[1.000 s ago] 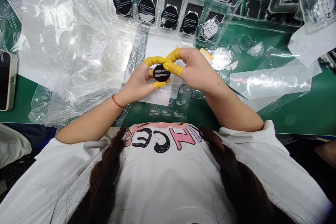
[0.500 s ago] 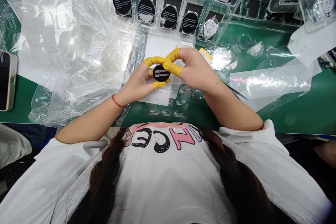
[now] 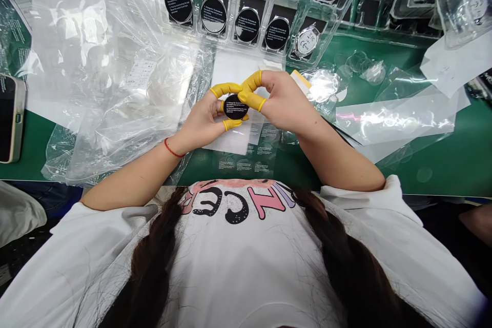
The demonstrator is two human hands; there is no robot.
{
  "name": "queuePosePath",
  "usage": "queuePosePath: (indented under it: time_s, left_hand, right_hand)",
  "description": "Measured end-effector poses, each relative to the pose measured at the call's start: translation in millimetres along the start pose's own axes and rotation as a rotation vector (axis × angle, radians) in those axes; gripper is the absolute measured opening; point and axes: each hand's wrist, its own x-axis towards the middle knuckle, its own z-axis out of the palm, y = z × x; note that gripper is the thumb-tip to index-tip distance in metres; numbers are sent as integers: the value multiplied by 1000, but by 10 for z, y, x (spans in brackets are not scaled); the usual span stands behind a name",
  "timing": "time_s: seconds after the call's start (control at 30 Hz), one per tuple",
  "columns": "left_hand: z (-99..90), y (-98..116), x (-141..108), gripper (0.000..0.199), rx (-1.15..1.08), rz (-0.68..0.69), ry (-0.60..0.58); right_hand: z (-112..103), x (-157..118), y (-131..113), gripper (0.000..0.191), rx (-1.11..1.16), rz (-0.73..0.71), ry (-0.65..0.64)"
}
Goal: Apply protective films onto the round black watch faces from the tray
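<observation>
A round black watch face with white printed lines of text is held over the bench by my left hand. Yellow finger cots cover several fingertips, and the left ones curl around the watch face's edge. My right hand pinches thumb and forefinger together at the upper right rim of the watch face. Whatever lies inside that pinch, perhaps an edge of film, is too small to make out. Under the hands lie white paper and a clear sheet of printed labels.
A clear plastic tray of watches stands at the back, one showing its silver back. Plastic bags spread over the left side. A phone lies far left. Round clear films and a plastic sheet are on the right.
Both hands hold almost the same pose around the watch face. My right hand and forearm have shifted very slightly to the left.
</observation>
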Motion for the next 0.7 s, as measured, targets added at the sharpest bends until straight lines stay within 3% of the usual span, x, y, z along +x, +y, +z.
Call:
queuePosePath:
  time_s: [0.23,0.4,0.47,0.57,0.7]
  left_hand:
    - [0,1,9,67,-17,13,-2]
    - [-15,-19,40,64,15,25,0]
    - [-24,-16,54,64,11,3,2]
    - [-33,4,71,63,-15,-17,-1]
    - [-38,29,82,62,-4,-28,-3]
  right_hand:
    - [63,6,70,32,-169,-112,55]
    - [-208,-144,161,38,-323,-194,207]
    - [-383,-227,294,39,-447,-117,309]
    - [-550,-327,535,36,-703,124,397]
    - [-506,-387,728,39,-833,351,375]
